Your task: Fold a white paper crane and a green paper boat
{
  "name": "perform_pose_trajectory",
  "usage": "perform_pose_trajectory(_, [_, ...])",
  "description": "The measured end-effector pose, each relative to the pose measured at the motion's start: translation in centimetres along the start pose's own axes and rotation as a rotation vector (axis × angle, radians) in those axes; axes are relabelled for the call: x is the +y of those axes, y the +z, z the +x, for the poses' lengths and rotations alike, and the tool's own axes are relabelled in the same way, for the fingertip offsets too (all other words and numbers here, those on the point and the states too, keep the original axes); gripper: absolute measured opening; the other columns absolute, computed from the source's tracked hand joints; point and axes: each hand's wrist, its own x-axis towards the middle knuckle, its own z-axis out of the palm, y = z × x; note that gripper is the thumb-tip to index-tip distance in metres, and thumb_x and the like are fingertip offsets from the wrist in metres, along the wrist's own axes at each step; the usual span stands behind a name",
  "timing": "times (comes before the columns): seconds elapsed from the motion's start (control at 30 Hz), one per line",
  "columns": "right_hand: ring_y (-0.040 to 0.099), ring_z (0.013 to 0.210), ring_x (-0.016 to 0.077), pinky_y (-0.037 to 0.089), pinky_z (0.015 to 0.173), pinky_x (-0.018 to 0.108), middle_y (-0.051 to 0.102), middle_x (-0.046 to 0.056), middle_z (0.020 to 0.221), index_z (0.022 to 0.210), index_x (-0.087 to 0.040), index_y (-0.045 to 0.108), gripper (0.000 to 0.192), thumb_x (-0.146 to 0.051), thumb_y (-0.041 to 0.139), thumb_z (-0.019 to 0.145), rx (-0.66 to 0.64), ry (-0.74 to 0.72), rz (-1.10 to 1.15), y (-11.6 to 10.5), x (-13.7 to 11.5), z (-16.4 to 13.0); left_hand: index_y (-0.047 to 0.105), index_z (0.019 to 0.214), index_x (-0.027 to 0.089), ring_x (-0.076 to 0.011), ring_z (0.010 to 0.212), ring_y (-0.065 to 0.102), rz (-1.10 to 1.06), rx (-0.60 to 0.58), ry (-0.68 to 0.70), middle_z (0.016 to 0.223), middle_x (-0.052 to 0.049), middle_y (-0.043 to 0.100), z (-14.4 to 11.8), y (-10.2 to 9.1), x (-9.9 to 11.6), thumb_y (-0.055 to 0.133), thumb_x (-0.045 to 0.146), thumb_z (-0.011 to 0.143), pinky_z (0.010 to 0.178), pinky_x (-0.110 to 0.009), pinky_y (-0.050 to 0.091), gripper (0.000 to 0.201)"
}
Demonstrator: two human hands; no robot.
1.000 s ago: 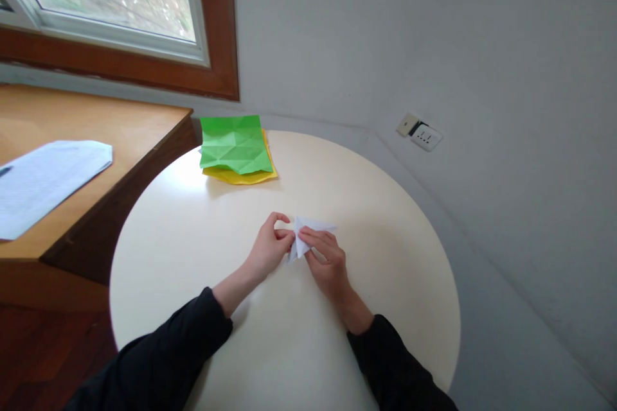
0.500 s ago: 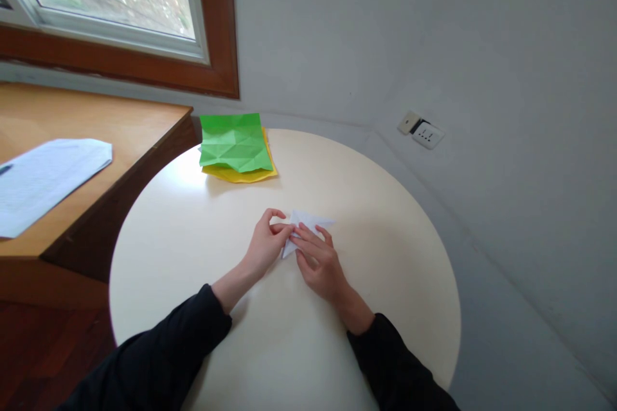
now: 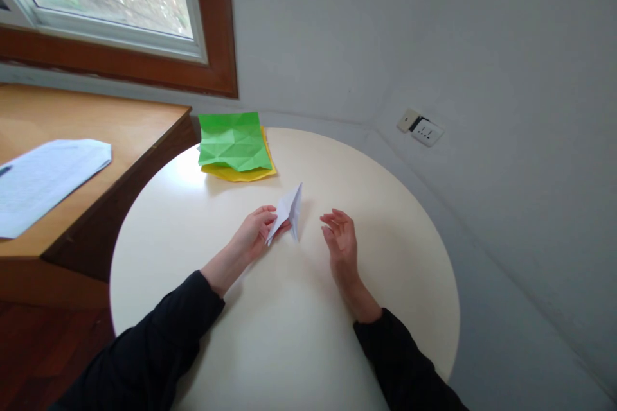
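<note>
**One hand holds the folded paper, the other is free**

The left hand pinches the folded white paper by its lower corner and lifts it up over the middle of the round table. The right hand is just beside it with loose fingers and holds nothing.

I think such a small pinch at one corner may let the paper turn or slip, and the fresh folds could spring open, because no second hand supports them.

A green sheet lies on a yellow sheet at the far edge, well apart. A white document rests on the wooden desk. Nothing stands between the hands.
</note>
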Motion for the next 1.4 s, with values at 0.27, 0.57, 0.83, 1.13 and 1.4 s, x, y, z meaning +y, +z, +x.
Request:
perform_pose_trajectory(0.27, [0.062,0.074,0.0174,0.046,0.071,0.032,0.068,0.004,0.084,0.102,-0.023,0.056,0.049,-0.053,0.070,0.067,-0.339,0.621,0.489,1.0,-0.6,-0.1,0.056,0.072,0.012,-0.0129,0.057,0.063,-0.123,-0.351,-0.179,0.060,-0.003,0.061,0.1,-0.7,-0.3,0.049,0.002,0.070,0.069,-0.028,0.056,0.012])
perform_pose_trajectory(0.57, [0.054,0.062,0.0114,0.039,0.056,0.024,0.062,0.000,0.069,0.097,-0.019,0.062,0.042,-0.037,0.078,0.063,-0.381,0.701,0.437,0.9,-0.8,0.0,0.059,0.076,0.013,-0.0096,0.064,0.060,0.057,-0.423,-0.181,0.067,0.000,0.061,0.4,-1.5,-0.6,0.063,0.006,0.064,0.070,-0.021,0.049,0.014])
perform_pose_trajectory(0.83, [0.061,0.070,0.0152,0.045,0.063,0.029,0.064,0.001,0.078,0.086,-0.020,0.056,0.040,-0.045,0.076,0.063,-0.442,0.727,0.420,1.1,-1.3,-0.1,0.061,0.077,0.014,-0.0123,0.072,0.059,0.086,-0.508,-0.068,0.073,-0.001,0.061,1.1,-2.2,-1.2,0.060,0.012,0.068,0.076,-0.026,0.048,0.010])
perform_pose_trajectory(1.13, [0.041,0.049,0.0069,0.032,0.050,0.023,0.052,-0.007,0.055,0.092,-0.020,0.058,0.044,-0.038,0.080,0.059,-0.374,0.658,0.440,0.8,-1.2,0.1,0.062,0.073,0.013,-0.0102,0.062,0.056,0.107,-0.422,-0.081,0.068,-0.001,0.060,0.7,-1.5,-0.9,0.064,0.013,0.066,0.066,-0.023,0.049,0.007])
perform_pose_trajectory(1.4, [0.046,0.061,0.0084,0.035,0.054,0.021,0.057,-0.004,0.067,0.088,-0.021,0.060,0.043,-0.037,0.082,0.055,-0.280,0.682,0.415,0.2,-1.6,0.5,0.062,0.076,0.014,-0.0089,0.058,0.052,0.159,-0.340,-0.067,0.065,0.001,0.056,0.9,-1.8,-0.5,0.066,0.012,0.066,0.053,-0.019,0.047,0.011])
